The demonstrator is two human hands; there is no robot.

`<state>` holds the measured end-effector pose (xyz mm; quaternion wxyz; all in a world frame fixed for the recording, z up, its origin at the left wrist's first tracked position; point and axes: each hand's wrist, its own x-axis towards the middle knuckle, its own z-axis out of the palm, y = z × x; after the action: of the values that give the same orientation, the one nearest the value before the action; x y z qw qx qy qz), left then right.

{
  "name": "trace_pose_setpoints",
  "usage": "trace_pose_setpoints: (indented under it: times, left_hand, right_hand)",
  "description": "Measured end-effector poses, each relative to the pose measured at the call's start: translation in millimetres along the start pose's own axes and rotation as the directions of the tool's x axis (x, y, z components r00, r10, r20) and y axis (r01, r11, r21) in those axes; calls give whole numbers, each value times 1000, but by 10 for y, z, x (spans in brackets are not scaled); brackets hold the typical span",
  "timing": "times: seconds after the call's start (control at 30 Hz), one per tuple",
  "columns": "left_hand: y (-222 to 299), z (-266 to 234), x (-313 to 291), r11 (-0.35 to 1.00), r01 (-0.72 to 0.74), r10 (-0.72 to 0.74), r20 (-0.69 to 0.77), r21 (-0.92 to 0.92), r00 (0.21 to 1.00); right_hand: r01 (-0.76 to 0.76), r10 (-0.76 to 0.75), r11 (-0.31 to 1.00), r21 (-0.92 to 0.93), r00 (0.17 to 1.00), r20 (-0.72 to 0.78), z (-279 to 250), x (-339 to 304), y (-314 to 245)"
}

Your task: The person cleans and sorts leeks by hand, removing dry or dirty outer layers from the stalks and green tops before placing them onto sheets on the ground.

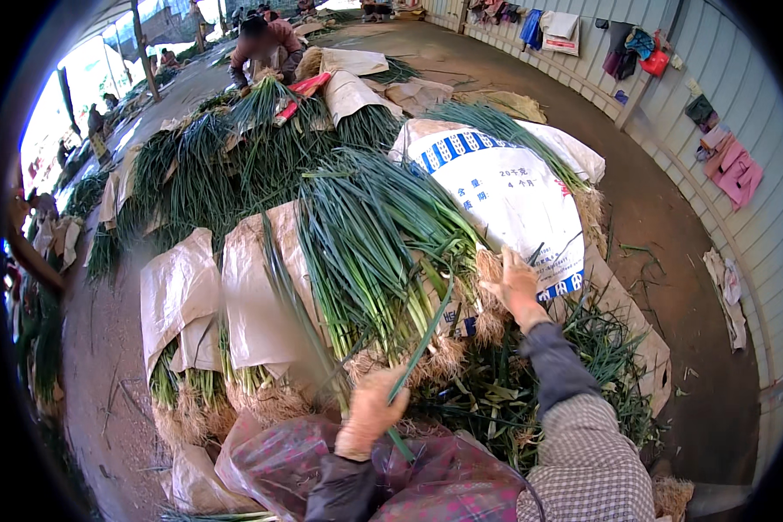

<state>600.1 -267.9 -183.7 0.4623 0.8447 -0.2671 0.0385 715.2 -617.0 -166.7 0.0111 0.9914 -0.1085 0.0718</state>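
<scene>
In front of me a big heap of scallions (357,252) lies with dark green leaves pointing away and tan, hairy roots toward me. My left hand (372,416) is closed round a thin green scallion stalk (426,344), low over the plaid covering on my lap. Another long stalk (297,304) slants down beside that hand. My right hand (515,289) is at the root end of a scallion bunch, its fingers bent around the roots (489,265). Just past it lies a white printed sack (518,196), with more scallions on top.
Beige sacks (183,291) cover bundles at left. Loose trimmed leaves (487,400) are piled below my right arm. At the far end a person (265,48) bends over more scallions. Clothes and bags (561,30) hang along a corrugated wall (748,96) on the right.
</scene>
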Motion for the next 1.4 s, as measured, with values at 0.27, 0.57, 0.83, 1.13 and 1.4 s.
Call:
trace_pose_setpoints:
  times: [0.27,0.57,0.83,1.13,1.4]
  left_hand:
    - [-127,423,-305,980,134,-134,5,-145,991]
    - [57,637,165,189,464,-590,277,-866,759]
    - [245,523,-249,397,439,-654,87,-806,752]
    - [359,672,-635,-59,133,-657,139,-989,741]
    - [183,748,-581,348,155,-735,-167,-924,657]
  right_hand:
    - [138,-91,760,635,990,-106,-56,169,-549]
    - [602,-584,754,263,798,-151,218,-1681,-895]
    - [-465,-544,164,870,693,473,-540,-1211,-787]
    - [221,-214,616,756,971,-109,360,-1472,-1484]
    - [760,-757,333,558,568,-322,-257,-2219,-1225]
